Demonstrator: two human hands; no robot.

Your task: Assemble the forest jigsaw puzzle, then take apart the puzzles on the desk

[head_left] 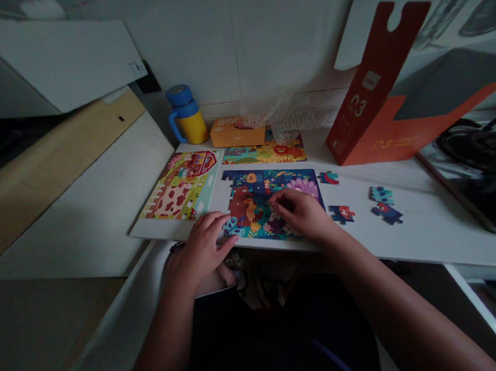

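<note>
A dark blue jigsaw puzzle [252, 193] with a sea and animal picture lies flat near the table's front edge, mostly joined together. My right hand [304, 213] is over its middle right, thumb and forefinger pinched together low over the picture; whether a piece is between them I cannot see. My left hand [207, 247] rests at the lower left corner, fingers apart, thumb and forefinger beside a blue spotted piece [232, 226]. Loose to the right lie a puzzle piece with red on it [329, 178], another with a red figure [341, 214], a teal piece [382, 195] and a dark blue piece [387, 213].
A farm puzzle [178, 187] lies left, a jungle puzzle [288, 149] behind. Against the wall stand a blue-yellow bottle [194, 124], an orange box [237, 133] and clear bubble wrap [288, 116]. A large orange carton [379, 132] stands right; a white panel [89, 201] leans left.
</note>
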